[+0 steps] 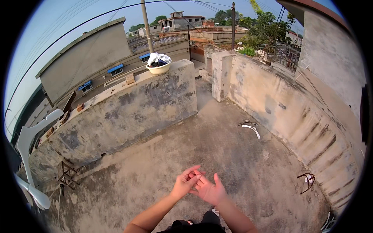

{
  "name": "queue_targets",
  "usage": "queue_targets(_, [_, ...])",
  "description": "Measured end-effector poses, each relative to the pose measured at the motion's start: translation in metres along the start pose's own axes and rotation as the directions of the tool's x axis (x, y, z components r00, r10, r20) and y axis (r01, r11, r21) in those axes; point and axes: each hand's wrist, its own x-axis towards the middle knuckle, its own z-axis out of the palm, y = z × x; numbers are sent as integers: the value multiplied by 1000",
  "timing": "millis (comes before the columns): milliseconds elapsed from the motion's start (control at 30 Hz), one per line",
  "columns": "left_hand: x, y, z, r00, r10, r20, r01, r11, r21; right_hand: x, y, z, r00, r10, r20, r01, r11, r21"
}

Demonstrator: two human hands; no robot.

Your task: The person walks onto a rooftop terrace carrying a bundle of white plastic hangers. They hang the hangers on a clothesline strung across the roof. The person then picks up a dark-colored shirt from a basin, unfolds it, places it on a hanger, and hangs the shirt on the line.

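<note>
My left hand (185, 184) and my right hand (211, 191) meet in front of me, low in the middle of the head view. The right palm is turned up, its thumb spread away from the fingers. The left hand's fingers are stretched out and touch the right hand's fingers, with the left thumb lying across them. Neither hand shows an object in it. Some fingertips overlap and are partly hidden. Below the hands is the concrete floor (155, 186).
Weathered walls (128, 105) border this rooftop, with a gap at the back. A cream basin (158, 70) with clothes stands on the left wall. A small stool (67, 174), white curved pieces (251, 130) and a brown bent frame (307, 182) lie about.
</note>
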Motion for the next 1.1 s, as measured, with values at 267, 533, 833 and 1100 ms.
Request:
queue_targets(267, [129, -59, -4, 875, -120, -468, 190, 976, 105, 84, -69, -97, 983, 183, 7, -173, 937, -304])
queue_targets(533, [207, -62, -73, 743, -404, -534, 380, 911, -160, 170, -109, -158, 868, 490, -81, -427, 653, -625])
queue_targets(833, [251, -12, -225, 685, -162, -710, 160, 985, -71, 332, -131, -171, 968, 237, -85, -245, 964, -102])
queue_targets(1100, [312, 15, -345, 693, -40, -719, 119, 991, 59, 479, -115, -142, 975, 216, -42, -210, 970, 119])
